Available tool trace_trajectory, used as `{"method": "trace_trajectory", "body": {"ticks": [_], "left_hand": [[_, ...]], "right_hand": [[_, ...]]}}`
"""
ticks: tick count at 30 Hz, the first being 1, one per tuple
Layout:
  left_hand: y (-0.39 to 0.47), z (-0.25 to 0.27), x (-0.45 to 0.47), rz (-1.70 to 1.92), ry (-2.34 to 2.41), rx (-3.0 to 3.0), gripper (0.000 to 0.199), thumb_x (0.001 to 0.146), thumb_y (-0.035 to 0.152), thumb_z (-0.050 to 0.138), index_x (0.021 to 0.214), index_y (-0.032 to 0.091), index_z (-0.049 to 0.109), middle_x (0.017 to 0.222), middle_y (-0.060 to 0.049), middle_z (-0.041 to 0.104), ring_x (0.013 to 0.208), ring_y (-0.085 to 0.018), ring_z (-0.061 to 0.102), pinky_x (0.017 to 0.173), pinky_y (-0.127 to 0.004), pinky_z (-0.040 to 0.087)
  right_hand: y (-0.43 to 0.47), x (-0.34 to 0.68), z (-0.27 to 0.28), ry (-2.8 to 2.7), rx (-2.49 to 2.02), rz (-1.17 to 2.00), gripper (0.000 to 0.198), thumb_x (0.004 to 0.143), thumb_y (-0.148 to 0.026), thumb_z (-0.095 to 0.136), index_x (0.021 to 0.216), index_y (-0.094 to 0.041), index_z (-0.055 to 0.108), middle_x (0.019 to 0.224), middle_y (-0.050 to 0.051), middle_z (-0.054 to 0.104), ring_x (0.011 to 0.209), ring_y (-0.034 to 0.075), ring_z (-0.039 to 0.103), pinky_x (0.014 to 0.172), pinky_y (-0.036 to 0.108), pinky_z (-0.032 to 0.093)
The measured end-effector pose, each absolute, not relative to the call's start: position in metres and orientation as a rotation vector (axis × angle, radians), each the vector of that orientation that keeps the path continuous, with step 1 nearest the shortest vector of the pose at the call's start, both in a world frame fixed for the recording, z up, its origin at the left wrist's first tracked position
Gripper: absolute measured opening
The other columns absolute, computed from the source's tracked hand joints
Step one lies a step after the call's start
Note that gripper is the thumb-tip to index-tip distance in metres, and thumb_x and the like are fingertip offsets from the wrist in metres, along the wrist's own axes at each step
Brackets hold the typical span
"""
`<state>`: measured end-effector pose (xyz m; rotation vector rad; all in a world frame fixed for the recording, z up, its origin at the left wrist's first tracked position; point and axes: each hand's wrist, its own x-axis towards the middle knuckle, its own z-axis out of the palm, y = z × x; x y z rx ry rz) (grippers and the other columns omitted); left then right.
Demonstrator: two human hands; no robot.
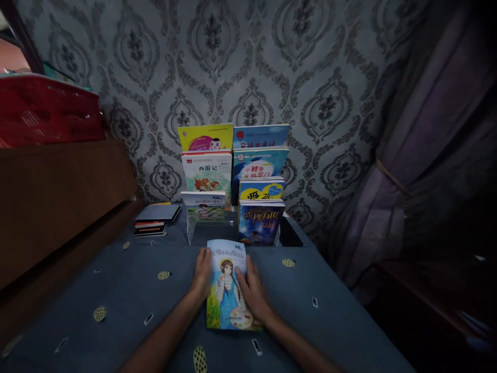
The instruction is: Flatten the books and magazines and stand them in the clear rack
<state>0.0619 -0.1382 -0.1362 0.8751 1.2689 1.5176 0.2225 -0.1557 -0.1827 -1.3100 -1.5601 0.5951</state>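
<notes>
The book point(223, 282) lies between my hands, cover up, its long axis running twelve to six; whether it rests on the cloth point(330, 316) or hangs just above, I cannot tell. Neither hand is clearly nearer: both touch it. My left hand point(202, 270) is closed on its edge toward ten o'clock, fingertips partly hidden; my right hand point(254, 292) clamps the edge at three, thumb across the cover, the other fingers along the side and beneath. At twelve, apart from the book, stands the clear rack point(212, 231) of upright books point(259, 223); at ten, a notebook pile point(157, 215).
</notes>
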Motion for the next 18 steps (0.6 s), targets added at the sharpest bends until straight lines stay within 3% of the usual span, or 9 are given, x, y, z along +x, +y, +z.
{"method": "trace_trajectory", "body": {"ticks": [4,10,18], "left_hand": [[-0.148,-0.104,0.062,1.620,1.231,0.973,0.052,0.086,0.067,0.060,0.104,0.019,0.065,0.091,-0.005,0.072,0.089,-0.021,0.070,0.080,-0.031,0.058],[-0.160,-0.070,0.044,1.803,1.252,1.291,0.053,0.095,0.062,0.046,0.125,0.020,0.060,0.118,-0.008,0.069,0.123,-0.026,0.059,0.107,-0.036,0.047],[-0.175,-0.111,0.028,1.673,1.261,1.444,0.062,0.092,0.066,0.048,0.133,0.020,0.055,0.129,-0.010,0.065,0.130,-0.027,0.055,0.112,-0.036,0.042]], "right_hand": [[-0.157,0.212,-0.146,-1.419,-1.154,0.914,0.058,0.094,-0.065,0.043,0.120,-0.017,0.063,0.110,0.014,0.075,0.104,0.031,0.071,0.092,0.047,0.059],[-0.172,0.200,-0.093,-1.470,-1.014,0.627,0.056,0.097,-0.055,0.045,0.141,-0.021,0.042,0.134,0.015,0.063,0.121,0.028,0.062,0.105,0.046,0.051],[-0.197,0.205,-0.126,-1.673,-1.053,0.504,0.046,0.103,-0.045,0.036,0.143,-0.022,0.038,0.125,0.013,0.065,0.113,0.027,0.066,0.094,0.042,0.058]]}}
